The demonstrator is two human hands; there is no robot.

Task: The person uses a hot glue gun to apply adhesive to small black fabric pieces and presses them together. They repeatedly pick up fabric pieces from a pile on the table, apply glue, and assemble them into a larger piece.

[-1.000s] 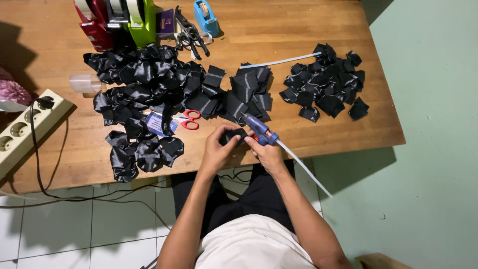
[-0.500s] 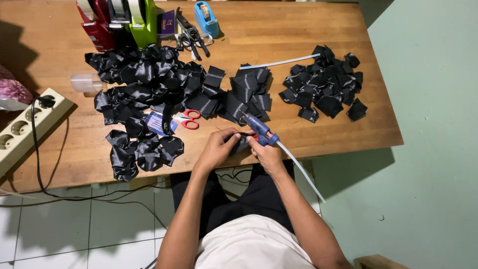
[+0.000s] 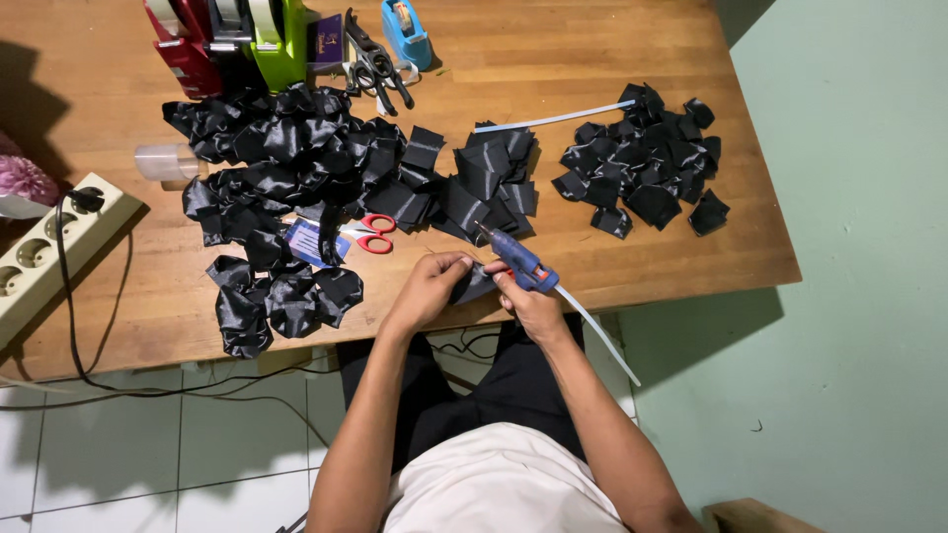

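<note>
Change: both hands sit almost where they were a second ago; the glue gun's nozzle has tipped a little closer to the ribbon piece, and the rest of the table is unchanged.
Power strip (image 3: 44,252): at the table's left edge, one black plug in it, the cord running off toward the floor.
Finished pile (image 3: 281,183): a large heap of gathered, puffed black satin ribbon pieces fills the left-centre of the wooden table (image 3: 553,59); judged from its bulk, a good share is already made up.
Scissors (image 3: 367,233): red-handled, lying at the heap's near edge.
Left hand (image 3: 430,288): fingers pinched narrowly on a small black ribbon piece (image 3: 474,284) at the table's near edge.
Right hand (image 3: 528,301): wrapped around a blue glue gun (image 3: 518,262), nozzle pointing up-left just above the ribbon piece.
Flat squares, centre (image 3: 484,188): unglued cut pieces, just beyond the gun.
Flat squares, right (image 3: 647,168): a second loose pile, well apart; these look still to be worked.
</note>
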